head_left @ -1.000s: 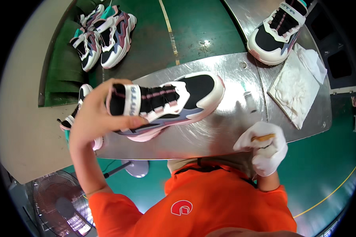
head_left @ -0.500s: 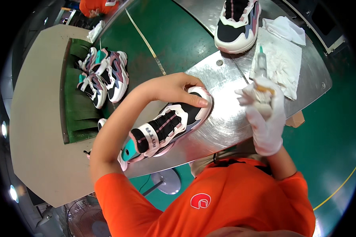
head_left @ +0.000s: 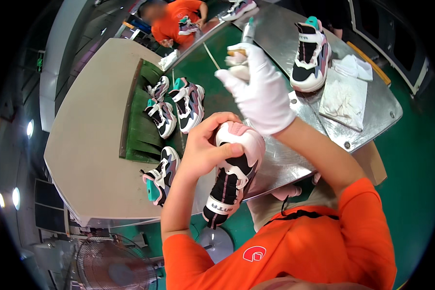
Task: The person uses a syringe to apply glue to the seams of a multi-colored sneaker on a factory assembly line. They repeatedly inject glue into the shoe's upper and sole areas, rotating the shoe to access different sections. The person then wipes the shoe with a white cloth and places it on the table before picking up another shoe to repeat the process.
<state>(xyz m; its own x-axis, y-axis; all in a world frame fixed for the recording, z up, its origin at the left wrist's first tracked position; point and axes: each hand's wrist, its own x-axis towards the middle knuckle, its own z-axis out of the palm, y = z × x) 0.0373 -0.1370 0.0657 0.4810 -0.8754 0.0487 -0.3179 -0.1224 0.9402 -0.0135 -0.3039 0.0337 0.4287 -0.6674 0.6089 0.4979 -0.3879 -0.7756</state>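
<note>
My bare left hand (head_left: pixel 203 151) grips the toe of a black, white and pink sneaker (head_left: pixel 231 181), thumb over the upper and fingers round the far side. The toe is raised and the heel points down toward me. Beyond the shoe, my white-gloved right hand (head_left: pixel 263 92) holds up a clear syringe (head_left: pixel 248 33) with a green tip. Something yellow-brown shows between the gloved fingers, too blurred to name. To the right, another sneaker (head_left: pixel 308 60) with a teal insert stands on the metal table (head_left: pixel 282 152).
Several matching sneakers (head_left: pixel 188 106) sit by a green-flapped opening (head_left: pixel 142 123) on the left; one sneaker (head_left: pixel 166 169) lies nearer. A white cloth (head_left: pixel 343 104) rests on the table's right. A co-worker in orange (head_left: pixel 179 21) handles a shoe at the back. A fan (head_left: pixel 116 266) stands lower left.
My right hand has swung from the right side to beyond the shoe, carrying the syringe. The held sneaker's toe has tipped up. The view has shifted, showing the co-worker and more shoes.
</note>
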